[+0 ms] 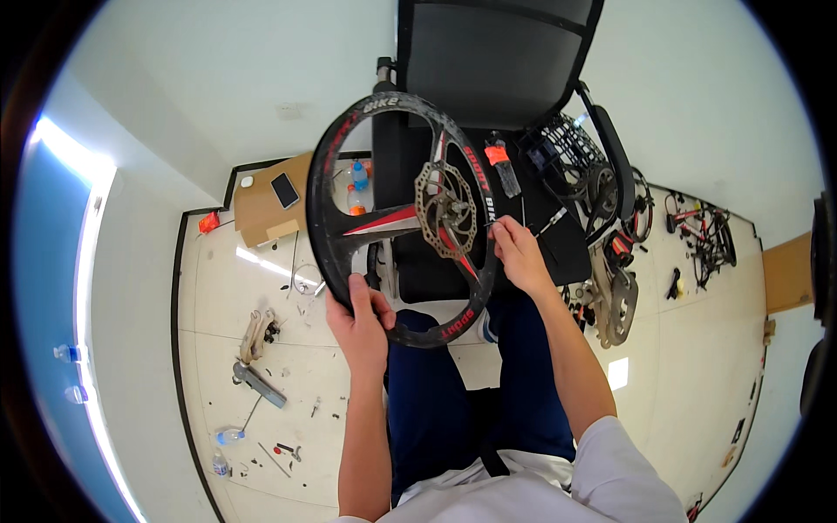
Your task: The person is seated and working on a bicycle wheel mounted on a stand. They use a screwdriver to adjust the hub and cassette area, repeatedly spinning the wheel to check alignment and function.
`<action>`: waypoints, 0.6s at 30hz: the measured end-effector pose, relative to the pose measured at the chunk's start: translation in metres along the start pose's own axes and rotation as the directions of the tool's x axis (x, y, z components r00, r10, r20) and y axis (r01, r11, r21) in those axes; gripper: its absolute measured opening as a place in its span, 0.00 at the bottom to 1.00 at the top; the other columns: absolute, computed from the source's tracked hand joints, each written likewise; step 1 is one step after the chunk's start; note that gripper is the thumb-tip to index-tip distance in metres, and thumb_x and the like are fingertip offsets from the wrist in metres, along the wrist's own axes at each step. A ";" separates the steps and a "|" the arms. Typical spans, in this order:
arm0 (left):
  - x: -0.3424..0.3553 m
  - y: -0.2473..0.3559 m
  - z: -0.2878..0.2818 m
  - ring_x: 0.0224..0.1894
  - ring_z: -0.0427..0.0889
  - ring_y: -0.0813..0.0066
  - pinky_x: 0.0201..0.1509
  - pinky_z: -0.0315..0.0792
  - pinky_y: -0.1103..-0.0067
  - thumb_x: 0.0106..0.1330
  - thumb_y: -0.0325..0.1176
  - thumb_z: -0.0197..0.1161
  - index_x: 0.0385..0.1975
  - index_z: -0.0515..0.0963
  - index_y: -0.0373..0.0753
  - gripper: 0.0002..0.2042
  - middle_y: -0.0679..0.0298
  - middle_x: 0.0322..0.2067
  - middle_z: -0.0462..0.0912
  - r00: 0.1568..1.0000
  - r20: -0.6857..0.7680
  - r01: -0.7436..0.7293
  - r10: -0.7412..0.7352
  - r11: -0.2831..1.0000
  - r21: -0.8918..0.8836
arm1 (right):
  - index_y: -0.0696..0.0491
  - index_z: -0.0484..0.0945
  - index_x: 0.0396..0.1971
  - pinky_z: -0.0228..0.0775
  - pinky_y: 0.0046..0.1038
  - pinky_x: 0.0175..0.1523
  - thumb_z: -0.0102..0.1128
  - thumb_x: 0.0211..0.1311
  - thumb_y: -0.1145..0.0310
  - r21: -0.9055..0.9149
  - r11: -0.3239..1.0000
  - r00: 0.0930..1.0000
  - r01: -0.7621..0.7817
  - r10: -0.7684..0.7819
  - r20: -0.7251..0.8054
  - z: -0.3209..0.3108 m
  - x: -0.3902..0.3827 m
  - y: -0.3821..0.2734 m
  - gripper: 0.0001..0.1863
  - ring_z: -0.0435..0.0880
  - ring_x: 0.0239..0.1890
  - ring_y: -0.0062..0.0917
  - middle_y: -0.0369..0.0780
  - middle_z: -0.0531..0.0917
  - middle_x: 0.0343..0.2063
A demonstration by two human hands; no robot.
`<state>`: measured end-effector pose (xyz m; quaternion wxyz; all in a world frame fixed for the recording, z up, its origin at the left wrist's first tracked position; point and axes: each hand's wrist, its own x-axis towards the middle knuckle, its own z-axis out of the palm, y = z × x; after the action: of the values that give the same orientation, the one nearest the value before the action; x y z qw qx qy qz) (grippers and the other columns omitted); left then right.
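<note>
A black bicycle wheel [329, 215] with red-and-white spokes stands tilted above my lap, in front of a black office chair. A metal disc brake rotor [425, 213] with holes sits at its hub. My left hand [359, 318] is closed around the wheel's lower left rim, thumb on the near face. My right hand [518, 250] is at the wheel's right edge beside the rotor, fingers pinched together. A thin dark bit shows at its fingertips, too small to name. On the chair seat [436, 283] near the right hand lie a screwdriver [553, 220] and a black package with an orange label [503, 166].
On the left, a cardboard box [253, 213] carries a phone [284, 190]. Bottles, metal parts and small hardware lie scattered over the tiled floor [305, 366]. To the right are a black basket [571, 144], bare metal parts [615, 305] and a bicycle frame [697, 231] by the wall.
</note>
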<state>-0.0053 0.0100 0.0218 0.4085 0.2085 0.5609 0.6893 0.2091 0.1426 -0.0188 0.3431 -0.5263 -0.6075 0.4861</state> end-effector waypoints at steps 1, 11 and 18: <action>0.000 -0.001 0.000 0.14 0.64 0.79 0.19 0.62 0.82 0.76 0.41 0.49 0.35 0.63 0.39 0.12 0.64 0.17 0.67 1.000 -0.015 0.004 -0.004 1.000 -0.003 | 0.56 0.74 0.31 0.62 0.20 0.28 0.46 0.72 0.64 -0.004 1.000 1.000 -0.014 0.014 0.008 0.001 0.001 0.004 0.13 0.70 0.21 0.14 0.32 0.71 0.18; 0.002 -0.005 -0.005 0.13 0.63 0.79 0.20 0.60 0.80 0.76 0.44 0.49 0.34 0.64 0.41 0.14 0.64 0.16 0.67 0.997 -0.067 0.026 -0.027 0.999 -0.020 | 0.60 0.74 0.36 0.71 0.37 0.38 0.47 0.70 0.66 -0.157 0.980 0.992 0.122 -0.125 -0.013 0.034 0.025 -0.003 0.12 0.81 0.32 0.44 0.49 0.81 0.27; 0.003 -0.006 -0.004 0.13 0.62 0.79 0.20 0.60 0.79 0.76 0.44 0.49 0.33 0.64 0.41 0.14 0.64 0.16 0.67 0.999 -0.045 0.027 -0.028 0.999 -0.024 | 0.59 0.69 0.36 0.70 0.48 0.34 0.46 0.71 0.68 -0.330 0.922 0.976 0.201 -0.217 -0.010 0.038 0.021 -0.005 0.09 0.79 0.28 0.54 0.55 0.79 0.22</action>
<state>-0.0083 0.0104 0.0147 0.4073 0.1804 0.5648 0.6947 0.1682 0.1544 -0.0273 0.3150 -0.5191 -0.7242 0.3271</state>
